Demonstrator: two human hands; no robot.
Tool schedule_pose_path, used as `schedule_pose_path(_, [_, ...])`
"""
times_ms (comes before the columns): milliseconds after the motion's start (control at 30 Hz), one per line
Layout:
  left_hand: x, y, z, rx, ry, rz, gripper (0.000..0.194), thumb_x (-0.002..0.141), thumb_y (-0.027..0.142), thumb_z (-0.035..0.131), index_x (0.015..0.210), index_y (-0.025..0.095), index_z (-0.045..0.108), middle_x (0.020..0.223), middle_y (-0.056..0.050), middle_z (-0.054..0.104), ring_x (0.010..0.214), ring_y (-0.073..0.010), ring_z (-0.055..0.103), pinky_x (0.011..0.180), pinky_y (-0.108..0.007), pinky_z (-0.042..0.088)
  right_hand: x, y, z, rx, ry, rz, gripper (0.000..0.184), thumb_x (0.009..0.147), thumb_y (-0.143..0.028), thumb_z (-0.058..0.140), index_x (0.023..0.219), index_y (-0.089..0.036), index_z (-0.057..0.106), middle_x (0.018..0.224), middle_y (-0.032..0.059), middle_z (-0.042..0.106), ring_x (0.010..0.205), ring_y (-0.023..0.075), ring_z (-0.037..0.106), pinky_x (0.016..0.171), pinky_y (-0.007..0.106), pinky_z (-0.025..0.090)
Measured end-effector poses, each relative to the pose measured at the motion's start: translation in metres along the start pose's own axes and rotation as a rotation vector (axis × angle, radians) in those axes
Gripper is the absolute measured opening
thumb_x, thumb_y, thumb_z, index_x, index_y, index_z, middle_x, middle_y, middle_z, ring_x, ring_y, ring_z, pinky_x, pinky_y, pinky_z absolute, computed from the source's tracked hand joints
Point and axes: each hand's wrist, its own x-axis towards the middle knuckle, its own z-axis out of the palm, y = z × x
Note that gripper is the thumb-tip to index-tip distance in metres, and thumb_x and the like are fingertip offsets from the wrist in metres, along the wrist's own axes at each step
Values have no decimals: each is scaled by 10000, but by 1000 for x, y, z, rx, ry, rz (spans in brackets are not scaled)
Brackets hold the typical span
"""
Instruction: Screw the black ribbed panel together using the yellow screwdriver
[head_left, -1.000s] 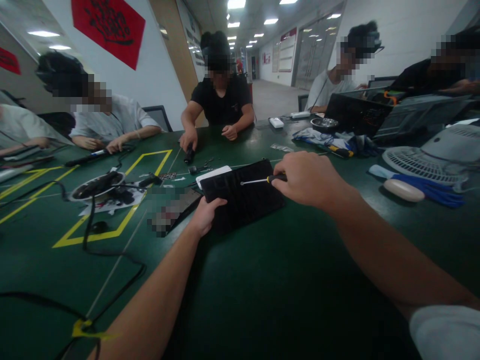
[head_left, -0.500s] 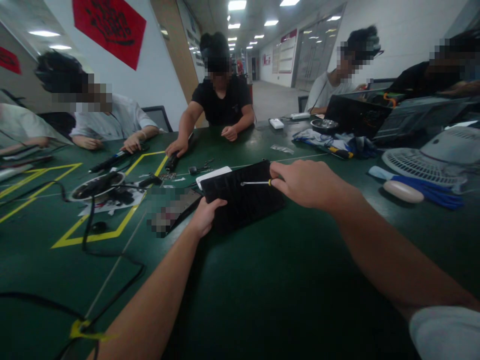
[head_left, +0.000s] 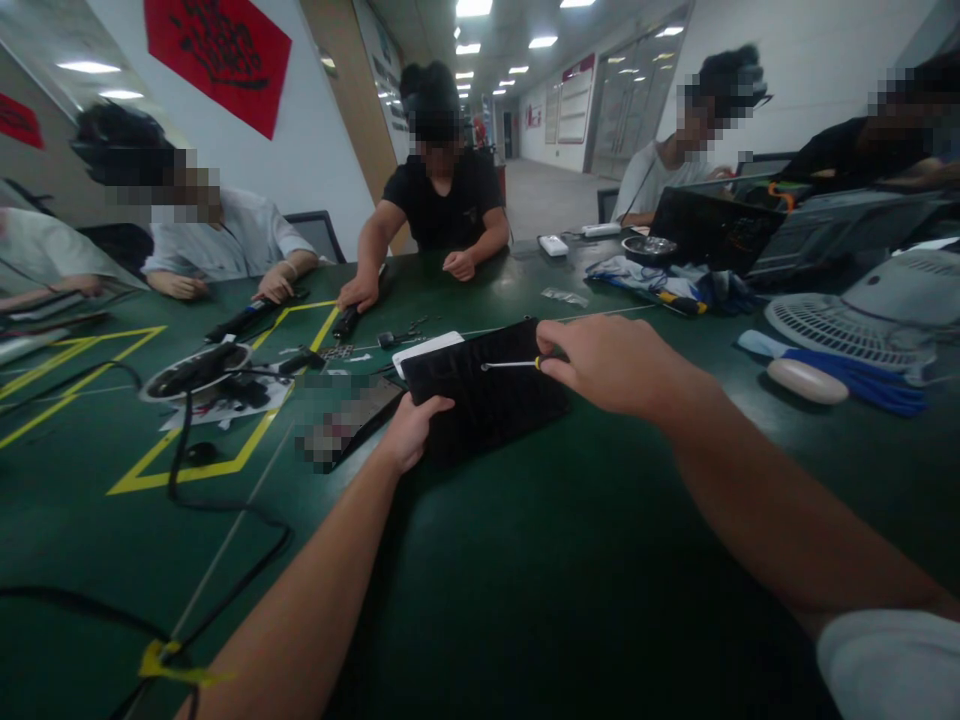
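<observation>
Black panel (head_left: 487,410), one: at mid-view over the green surface (head_left: 540,600), set aslant, dark face toward the wearer; its underside is hidden.

Left grip (head_left: 409,438): clamped on the panel's left end, thumb laid across the face and pointing right, the fingers beneath out of sight. Left forearm (head_left: 315,580) enters at the bottom edge and slants up and to the right, wrist nearly straight.

Right grip (head_left: 615,362): closed on the handle of the screwdriver (head_left: 510,365), back of the hand upward, thumb and forefinger foremost, the other fingers mostly hidden. Hand at the panel's right side; right forearm (head_left: 780,510) slants in from the lower right, a white sleeve (head_left: 892,660) at its near end.

Screwdriver, one: yellow collar, bare shaft pointing left across the panel, tip at the panel's face — whether seated in a screw cannot be told.

Adjacent: white flat piece (head_left: 427,349), behind the panel's upper left edge, partly covered; blurred slab (head_left: 356,418), just left of the panel. Well apart, at right: pale oval object (head_left: 807,382) beside a blue glove (head_left: 870,378).
</observation>
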Motion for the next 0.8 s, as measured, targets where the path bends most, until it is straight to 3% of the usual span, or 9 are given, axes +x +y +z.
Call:
schedule_pose_path(267, [0,0,0,4,0,0,425,569,252,854,972,173,745,969,-75,801,970,-314,776,945,-482,630,-3,-3,-2,-4,-22,-28,276,1050,-352,500,1255,-270,665,1068,107,781,884,292,700,629,337,315])
schedule_pose_path(433, [1,-1,0,11,7,5,435,563,255,850,975,173,738,954,-67,798,938,-294,773,919,-451,630,-3,-3,-1,-11,-11,-33,259,1058,-345,489,1240,-271,658,1057,102,779,887,301,716,599,338,252])
schedule_pose_path(800, [3,-3,-1,-13,18,-1,424,543,245,854,950,176,754,931,-54,799,937,-297,775,883,-439,639,-4,-6,-2,19,10,-30,221,1042,-330,531,1178,-267,694,1072,88,778,908,284,710,609,335,258])
